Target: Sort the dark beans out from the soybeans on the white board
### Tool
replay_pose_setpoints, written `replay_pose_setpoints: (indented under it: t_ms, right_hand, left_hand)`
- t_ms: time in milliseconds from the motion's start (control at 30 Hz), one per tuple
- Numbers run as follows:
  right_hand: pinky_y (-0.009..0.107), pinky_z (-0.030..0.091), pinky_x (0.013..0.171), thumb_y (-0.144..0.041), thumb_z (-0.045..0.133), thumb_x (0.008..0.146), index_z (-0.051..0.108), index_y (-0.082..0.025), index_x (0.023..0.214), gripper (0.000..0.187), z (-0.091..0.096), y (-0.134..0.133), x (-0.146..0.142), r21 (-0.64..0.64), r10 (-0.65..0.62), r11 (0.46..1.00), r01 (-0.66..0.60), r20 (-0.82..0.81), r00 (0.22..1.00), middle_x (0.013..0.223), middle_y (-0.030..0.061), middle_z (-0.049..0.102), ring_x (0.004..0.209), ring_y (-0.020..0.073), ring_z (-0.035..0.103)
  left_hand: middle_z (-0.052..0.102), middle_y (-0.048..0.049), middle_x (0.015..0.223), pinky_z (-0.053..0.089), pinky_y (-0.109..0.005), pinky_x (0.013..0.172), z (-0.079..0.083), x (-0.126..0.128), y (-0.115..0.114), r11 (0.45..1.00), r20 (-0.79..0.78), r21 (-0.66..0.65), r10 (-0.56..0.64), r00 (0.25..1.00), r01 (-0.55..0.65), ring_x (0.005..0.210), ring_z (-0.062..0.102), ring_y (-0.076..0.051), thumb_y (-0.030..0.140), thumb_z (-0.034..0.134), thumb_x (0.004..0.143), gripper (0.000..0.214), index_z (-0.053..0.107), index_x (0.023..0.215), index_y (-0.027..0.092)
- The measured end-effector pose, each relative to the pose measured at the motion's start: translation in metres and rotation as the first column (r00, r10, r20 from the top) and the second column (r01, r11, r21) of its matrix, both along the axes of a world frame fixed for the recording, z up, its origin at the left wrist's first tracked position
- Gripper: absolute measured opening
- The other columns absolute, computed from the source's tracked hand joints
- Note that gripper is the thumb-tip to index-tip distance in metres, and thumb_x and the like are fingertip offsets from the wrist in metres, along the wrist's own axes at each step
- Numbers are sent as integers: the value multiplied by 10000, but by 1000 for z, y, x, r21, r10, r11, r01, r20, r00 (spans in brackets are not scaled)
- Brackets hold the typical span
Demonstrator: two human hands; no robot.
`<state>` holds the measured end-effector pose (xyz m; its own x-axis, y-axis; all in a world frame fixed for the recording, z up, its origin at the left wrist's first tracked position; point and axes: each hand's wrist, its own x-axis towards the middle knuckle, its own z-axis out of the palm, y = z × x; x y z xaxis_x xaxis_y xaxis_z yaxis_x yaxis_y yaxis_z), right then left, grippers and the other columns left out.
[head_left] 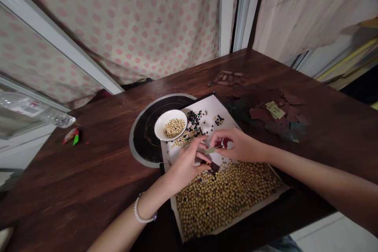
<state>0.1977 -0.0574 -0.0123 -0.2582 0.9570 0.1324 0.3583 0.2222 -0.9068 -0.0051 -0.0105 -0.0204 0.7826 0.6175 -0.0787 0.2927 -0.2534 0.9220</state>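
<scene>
My right hand pinches a small, flat, olive-coloured scrap, which looks like sandpaper, between thumb and fingers. Close on its left is my left hand, with the index finger raised. A small tan bead shows between its thumb and another fingertip. Both hands are over a white-lined tray with dark edges. Tan round beads cover its near half. A dark maroon scrap lies just below the fingers. Further back on the tray are loose black and coloured beads.
A white bowl of tan beads stands at the tray's back left, over a round black plate in the table. Dark red and green scraps lie at right. Left are a plastic bottle and a red-green wrapper.
</scene>
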Motion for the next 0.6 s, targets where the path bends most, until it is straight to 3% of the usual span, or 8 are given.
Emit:
replay_pose_setpoints:
  t_ms: [600]
  right_hand:
    - [255, 416, 623, -98, 548, 736, 598, -193, 765, 112, -1, 1, 0, 19, 22, 1000, -22, 8, 1000, 771, -4, 645, 673, 116, 543]
  left_hand:
    - [529, -63, 1067, 604, -337, 727, -1, 0, 1, 999, 7, -31, -19, 1000, 19, 810, 687, -184, 153, 653, 725, 593, 388, 1246, 255]
